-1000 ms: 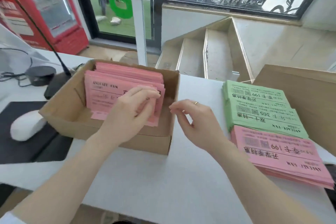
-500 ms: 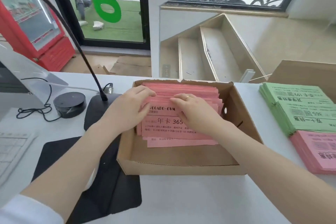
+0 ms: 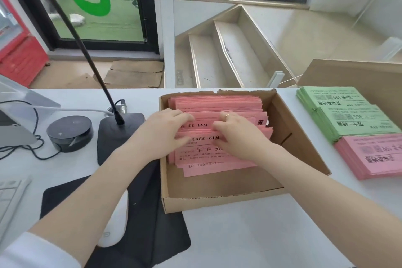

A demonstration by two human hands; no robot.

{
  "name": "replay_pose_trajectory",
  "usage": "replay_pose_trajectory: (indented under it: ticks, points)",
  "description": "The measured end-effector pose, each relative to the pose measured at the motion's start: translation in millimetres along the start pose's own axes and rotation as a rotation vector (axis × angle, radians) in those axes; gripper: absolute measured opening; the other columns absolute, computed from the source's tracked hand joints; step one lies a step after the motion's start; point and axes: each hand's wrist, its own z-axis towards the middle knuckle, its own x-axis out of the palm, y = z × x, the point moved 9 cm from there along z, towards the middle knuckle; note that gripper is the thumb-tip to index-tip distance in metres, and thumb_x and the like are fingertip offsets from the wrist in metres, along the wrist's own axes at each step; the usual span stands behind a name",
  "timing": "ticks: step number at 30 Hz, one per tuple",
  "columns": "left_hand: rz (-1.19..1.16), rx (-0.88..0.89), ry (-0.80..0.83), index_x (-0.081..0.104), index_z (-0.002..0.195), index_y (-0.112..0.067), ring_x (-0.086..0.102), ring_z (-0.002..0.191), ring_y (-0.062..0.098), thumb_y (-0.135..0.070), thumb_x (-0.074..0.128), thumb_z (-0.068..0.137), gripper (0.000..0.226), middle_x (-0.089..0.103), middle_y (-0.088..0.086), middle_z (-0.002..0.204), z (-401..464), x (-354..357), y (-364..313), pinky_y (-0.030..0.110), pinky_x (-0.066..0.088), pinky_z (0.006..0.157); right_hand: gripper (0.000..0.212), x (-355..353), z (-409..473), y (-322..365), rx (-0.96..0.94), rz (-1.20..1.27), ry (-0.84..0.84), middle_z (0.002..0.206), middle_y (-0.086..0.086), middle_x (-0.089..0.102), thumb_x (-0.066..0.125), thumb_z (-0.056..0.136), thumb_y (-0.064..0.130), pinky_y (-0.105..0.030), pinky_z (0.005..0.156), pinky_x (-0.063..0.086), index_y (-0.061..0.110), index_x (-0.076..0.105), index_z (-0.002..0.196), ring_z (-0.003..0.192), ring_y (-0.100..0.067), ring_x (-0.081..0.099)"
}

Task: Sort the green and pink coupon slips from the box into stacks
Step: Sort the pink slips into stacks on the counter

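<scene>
An open cardboard box (image 3: 219, 200) stands on the white counter, holding a leaning bundle of pink coupon slips (image 3: 217, 104). Both hands are inside it. My left hand (image 3: 161, 135) rests on the left part of the slips with its fingers curled over their top edges. Beside it, my right hand (image 3: 237, 137), a ring on one finger, curls its fingers into the slips, parting them. To the right of the box lie two green stacks (image 3: 348, 119) and a pink stack (image 3: 378, 156).
A gooseneck microphone on a black base (image 3: 117, 128), a round black puck (image 3: 69, 131), cables, a white mouse (image 3: 113, 226) on a black mat and a keyboard corner lie left of the box. A brown cardboard piece (image 3: 359, 74) sits behind the sorted stacks.
My right hand came from outside the box onto the pink slips beside the left hand. Both hands now dig deeper into the bundle. The view swung left, and the box appears nearer the centre.
</scene>
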Motion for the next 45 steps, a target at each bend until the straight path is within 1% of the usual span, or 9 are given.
replay_pose_trajectory:
  ticks: [6,9,15,19,25,30,37,39,45]
  points:
    - [0.074,0.006,0.077,0.059,0.105,-0.022,0.055,0.089,0.011,-0.032,0.056,0.087,0.021,0.062,-0.008,0.1,-2.0,5.1,-4.6,0.023,0.041,0.072,0.026,16.8,-19.2,-10.7,0.114,-0.072,0.173,0.104,-0.004,0.055,0.046,0.091,0.016,-0.032,0.063,0.037,0.02,0.039,0.115,0.095,-0.028,0.054]
    - [0.065,-0.024,0.065,0.056,0.094,-0.023,0.052,0.082,0.011,-0.033,0.059,0.085,0.015,0.06,-0.009,0.088,-4.6,4.0,-6.6,0.025,0.042,0.067,0.025,7.5,-24.4,-13.1,0.123,-0.106,0.095,0.106,-0.002,0.058,0.045,0.09,0.014,-0.031,0.062,0.036,0.022,0.041,0.113,0.093,-0.027,0.056]
    - [-0.535,-0.203,-0.371,0.062,0.087,-0.023,0.063,0.075,0.01,-0.027,0.072,0.075,0.016,0.069,-0.005,0.083,-36.4,-38.9,-16.0,0.024,0.053,0.07,0.015,-67.2,-57.7,-25.2,0.121,0.143,-0.235,0.088,-0.001,0.064,0.057,0.086,0.018,-0.037,0.066,0.047,0.017,0.056,0.101,0.084,-0.028,0.054]
    - [-0.824,-0.191,-0.44,0.058,0.092,-0.039,0.066,0.088,0.004,-0.016,0.068,0.081,0.028,0.07,-0.012,0.093,-56.0,-51.6,-51.5,0.024,0.055,0.076,0.016,-110.6,-97.0,-17.1,0.076,0.258,-0.302,0.064,0.014,0.05,0.067,0.08,0.017,-0.034,0.062,0.042,0.019,0.059,0.094,0.067,-0.019,0.045]
    - [-0.839,-0.155,-0.449,0.052,0.098,-0.041,0.061,0.094,-0.007,-0.011,0.061,0.085,0.034,0.066,-0.028,0.095,-108.1,-32.7,-108.7,0.006,0.046,0.075,0.021,-112.7,-170.5,2.0,0.056,0.212,-0.172,0.074,0.013,0.057,0.066,0.081,0.022,-0.031,0.061,0.04,0.022,0.059,0.101,0.07,-0.016,0.048]
    - [-0.85,-0.293,-0.337,0.059,0.092,-0.037,0.063,0.09,-0.004,-0.009,0.065,0.084,0.029,0.068,-0.025,0.093,-161.4,42.9,-109.6,0.019,0.051,0.08,0.025,-42.5,-200.4,17.2,0.023,0.025,-0.016,0.104,0.005,0.061,0.054,0.089,0.027,-0.032,0.067,0.043,0.029,0.049,0.114,0.096,-0.021,0.055]
    - [-0.947,-0.481,-0.357,0.061,0.099,-0.025,0.064,0.096,0.007,-0.001,0.06,0.086,0.027,0.071,-0.01,0.097,-201.9,87.4,-96.9,0.029,0.05,0.087,0.027,11.0,-215.8,12.5,0.091,-0.023,0.006,0.101,0.002,0.061,0.056,0.087,0.035,-0.028,0.064,0.036,0.024,0.051,0.11,0.092,-0.023,0.055]
    - [-0.966,-0.487,-0.366,0.059,0.1,-0.023,0.063,0.098,0.009,0.0,0.059,0.086,0.027,0.069,-0.006,0.101,-203.8,86.4,-98.4,0.031,0.05,0.089,0.023,7.7,-230.1,-9.0,0.17,0.115,-0.056,0.093,0.004,0.064,0.063,0.081,0.032,-0.028,0.064,0.037,0.023,0.057,0.101,0.082,-0.02,0.054]
    - [-1.11,-0.431,-0.432,0.051,0.106,-0.02,0.061,0.096,0.012,0.005,0.058,0.085,0.033,0.064,0.003,0.104,-197.1,78.8,-106.9,0.028,0.051,0.082,0.03,51.7,-270.2,-59.8,0.409,1.281,-0.208,0.092,0.002,0.069,0.065,0.079,-0.005,-0.019,0.075,0.049,0.019,0.061,0.097,0.088,-0.012,0.063]
